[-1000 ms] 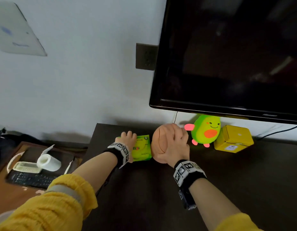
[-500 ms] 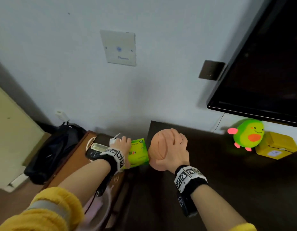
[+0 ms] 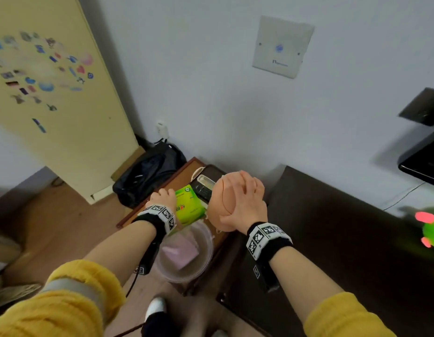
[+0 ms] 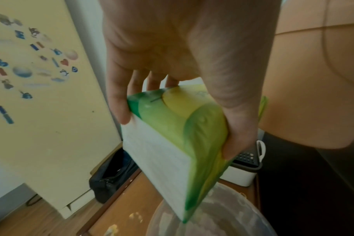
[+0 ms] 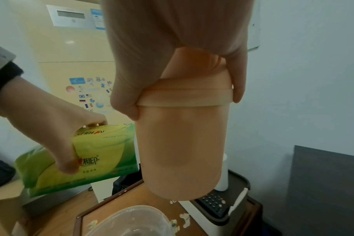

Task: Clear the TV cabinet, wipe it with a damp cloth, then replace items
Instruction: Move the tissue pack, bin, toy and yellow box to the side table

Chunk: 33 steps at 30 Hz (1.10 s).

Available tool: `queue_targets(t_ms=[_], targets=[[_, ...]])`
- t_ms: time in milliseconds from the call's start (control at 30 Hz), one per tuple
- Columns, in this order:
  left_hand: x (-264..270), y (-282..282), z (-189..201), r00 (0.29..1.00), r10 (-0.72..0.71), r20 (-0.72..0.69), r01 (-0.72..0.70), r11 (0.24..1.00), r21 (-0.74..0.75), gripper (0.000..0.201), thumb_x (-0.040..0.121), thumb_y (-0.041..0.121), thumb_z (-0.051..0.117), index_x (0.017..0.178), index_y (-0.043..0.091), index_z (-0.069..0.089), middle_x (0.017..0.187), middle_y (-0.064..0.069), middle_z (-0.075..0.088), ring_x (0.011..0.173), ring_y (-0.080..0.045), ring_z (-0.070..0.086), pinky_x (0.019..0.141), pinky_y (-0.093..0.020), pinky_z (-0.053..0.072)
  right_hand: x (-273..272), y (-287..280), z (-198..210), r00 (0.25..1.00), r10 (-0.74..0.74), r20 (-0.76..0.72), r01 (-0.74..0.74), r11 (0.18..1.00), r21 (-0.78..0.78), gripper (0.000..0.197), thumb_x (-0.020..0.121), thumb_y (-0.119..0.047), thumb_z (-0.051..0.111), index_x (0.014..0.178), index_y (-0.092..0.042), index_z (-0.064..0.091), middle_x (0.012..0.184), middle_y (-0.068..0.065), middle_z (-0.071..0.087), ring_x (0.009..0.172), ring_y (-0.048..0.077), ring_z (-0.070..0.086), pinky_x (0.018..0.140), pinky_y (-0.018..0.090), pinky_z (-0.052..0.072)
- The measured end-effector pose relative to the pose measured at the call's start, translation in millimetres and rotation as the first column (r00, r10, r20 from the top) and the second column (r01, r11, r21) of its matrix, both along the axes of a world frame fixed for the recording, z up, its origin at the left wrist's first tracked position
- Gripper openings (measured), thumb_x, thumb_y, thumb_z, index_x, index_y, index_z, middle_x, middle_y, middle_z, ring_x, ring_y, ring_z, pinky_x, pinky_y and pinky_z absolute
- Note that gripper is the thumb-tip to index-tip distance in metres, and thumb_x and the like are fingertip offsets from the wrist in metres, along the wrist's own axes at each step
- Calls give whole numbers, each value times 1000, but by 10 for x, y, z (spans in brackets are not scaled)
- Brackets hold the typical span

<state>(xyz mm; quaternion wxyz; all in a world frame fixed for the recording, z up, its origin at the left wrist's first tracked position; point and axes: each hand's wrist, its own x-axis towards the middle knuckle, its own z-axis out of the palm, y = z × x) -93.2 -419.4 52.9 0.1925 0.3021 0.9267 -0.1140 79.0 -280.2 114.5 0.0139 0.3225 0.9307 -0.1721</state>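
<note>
My left hand (image 3: pixel 162 199) grips a green and yellow tissue pack (image 3: pixel 188 205) (image 4: pixel 178 143) (image 5: pixel 95 153) from above, holding it in the air over the low wooden side table (image 3: pixel 177 176). My right hand (image 3: pixel 247 203) grips a peach plastic bottle (image 3: pixel 222 205) (image 5: pixel 182 143) near its lid band, lifted beside the pack. Both are left of the dark TV cabinet (image 3: pixel 332 239). A clear plastic basin (image 3: pixel 186 254) with a pink cloth (image 3: pixel 180 252) in it sits just below my hands.
A tray with a remote control (image 3: pixel 203 192) (image 5: pixel 212 202) and a white roll (image 5: pixel 222 175) lies at the side table's back. A green avocado toy (image 3: pixel 432 232) stands on the cabinet at the right, under the TV's corner (image 3: pixel 422 164). A black bag (image 3: pixel 148 176) lies on the floor.
Both hands lifted the tissue pack and the bottle off the cabinet and carried them left over the side table. My view swung left with them.
</note>
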Motion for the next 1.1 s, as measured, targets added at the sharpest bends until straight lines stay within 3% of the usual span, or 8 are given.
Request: queue_targets(t_ms=[100, 200, 333, 500, 700, 867, 1100], targets=[[-316, -214, -136, 998, 57, 16, -57, 998, 13, 81, 66, 40, 80, 125, 7, 36, 126, -12, 44, 117, -33, 48, 88, -42, 49, -363, -160, -93, 1000, 17, 5, -17, 1000, 17, 99, 59, -48, 73, 139, -32, 17, 150, -5, 3, 135, 29, 6, 86, 47, 51], [-715, -388, -308, 996, 82, 27, -81, 997, -13, 61, 84, 32, 68, 129, 5, 37, 131, -15, 45, 118, -34, 49, 92, -41, 48, -768, -335, -260, 1000, 9, 2, -9, 999, 32, 96, 61, -49, 71, 140, -31, 18, 149, -3, 5, 136, 31, 8, 90, 45, 47], [-1225, -584, -610, 997, 11, 76, -3, 994, -110, 60, 85, 31, 65, 130, 3, 36, 131, -15, 46, 119, -32, 51, 92, -37, 46, -1403, -558, -607, 998, -28, 47, 28, 1000, 12, 100, 61, -51, 70, 142, -29, 16, 151, -1, 4, 136, 34, 7, 95, 47, 46], [-1734, -849, -1182, 994, -38, 103, 56, 983, -177, 54, 88, 28, 64, 129, 6, 37, 132, -13, 46, 118, -30, 53, 91, -37, 48, -2187, -766, -1090, 992, -102, 73, 102, 995, -3, 101, 61, -51, 73, 140, -28, 15, 149, -3, 1, 137, 34, 5, 91, 48, 49], [-1975, -936, -1756, 985, -109, 134, 135, 970, -201, 51, 89, 28, 62, 128, 7, 38, 130, -12, 47, 115, -33, 54, 87, -44, 53, -2567, -903, -1643, 983, -133, 129, 136, 991, -13, 99, 62, -51, 74, 140, -29, 17, 152, -1, 4, 137, 35, 4, 90, 49, 49], [-2037, -942, -2094, 966, -194, 172, 228, 951, -209, 45, 92, 29, 56, 128, 7, 38, 129, -12, 47, 115, -33, 54, 88, -41, 50, -2595, -1026, -2010, 975, -165, 147, 176, 982, -62, 95, 65, -48, 72, 141, -35, 17, 151, -6, 2, 137, 32, 3, 93, 50, 47], [-2018, -933, -2335, 966, -85, 244, 152, 950, -272, 57, 83, 30, 67, 127, 9, 39, 127, -10, 47, 114, -34, 52, 74, -45, 56, -2651, -1034, -2286, 962, -199, 189, 217, 973, -81, 93, 67, -49, 72, 140, -33, 18, 152, -6, -1, 138, 33, 2, 93, 53, 47]])
